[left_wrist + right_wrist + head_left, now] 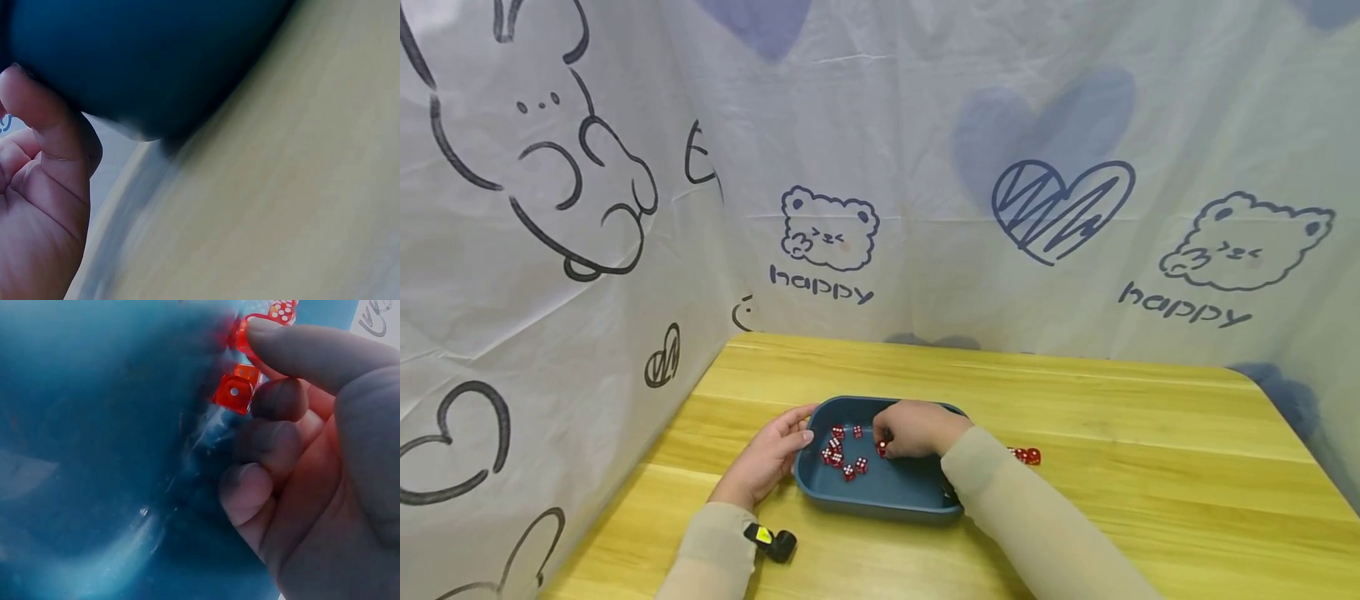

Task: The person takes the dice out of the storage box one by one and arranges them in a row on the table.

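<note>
A dark blue rectangular tray [891, 500] stands on the wooden table. My left hand [763, 458] grips its left end, the thumb over the rim and the other fingers against the outside wall. My right hand [917, 429] reaches into the tray and pinches a red die [240, 337] between thumb and index finger. Close by that thumb and finger is another red die [235, 392] with one white dot facing the camera. Several red dice [837, 458] with white dots lie loosely in the tray's left half. My right hand and sleeve cover part of the tray's right side.
Just right of the tray, a short row of red dice [1033, 457] lies on the table [1150, 467], partly behind my right sleeve. White fabric [925, 250] with printed drawings hangs behind and to the left. A small black device [781, 546] is on my left wrist.
</note>
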The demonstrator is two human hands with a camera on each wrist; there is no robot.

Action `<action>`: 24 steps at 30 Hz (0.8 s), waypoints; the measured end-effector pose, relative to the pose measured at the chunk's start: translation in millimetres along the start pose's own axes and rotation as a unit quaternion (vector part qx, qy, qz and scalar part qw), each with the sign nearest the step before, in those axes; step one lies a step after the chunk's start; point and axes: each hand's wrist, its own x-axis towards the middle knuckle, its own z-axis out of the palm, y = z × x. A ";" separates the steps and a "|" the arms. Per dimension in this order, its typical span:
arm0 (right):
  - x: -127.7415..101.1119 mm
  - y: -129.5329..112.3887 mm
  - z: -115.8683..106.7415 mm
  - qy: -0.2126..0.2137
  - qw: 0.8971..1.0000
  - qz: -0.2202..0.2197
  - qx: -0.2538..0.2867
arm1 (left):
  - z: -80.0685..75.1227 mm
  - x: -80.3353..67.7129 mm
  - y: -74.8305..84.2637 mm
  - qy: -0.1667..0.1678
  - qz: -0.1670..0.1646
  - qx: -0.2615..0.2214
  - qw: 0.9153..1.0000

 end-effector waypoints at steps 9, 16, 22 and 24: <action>1.6 -4.7 -12.7 0.018 0.999 -0.026 -0.004 | 0.0 2.0 0.5 0.003 -0.002 -0.002 1.000; -3.2 -10.5 -27.8 0.044 0.997 -0.050 -0.026 | 0.8 1.2 0.6 0.004 -0.001 -0.001 1.000; -13.2 -13.1 -39.3 0.056 0.997 -0.049 -0.020 | -0.4 1.2 -0.6 0.008 -0.001 0.004 1.000; -18.1 -14.1 -44.1 0.058 0.997 -0.048 -0.016 | -0.5 1.0 -1.1 0.008 -0.002 0.004 1.000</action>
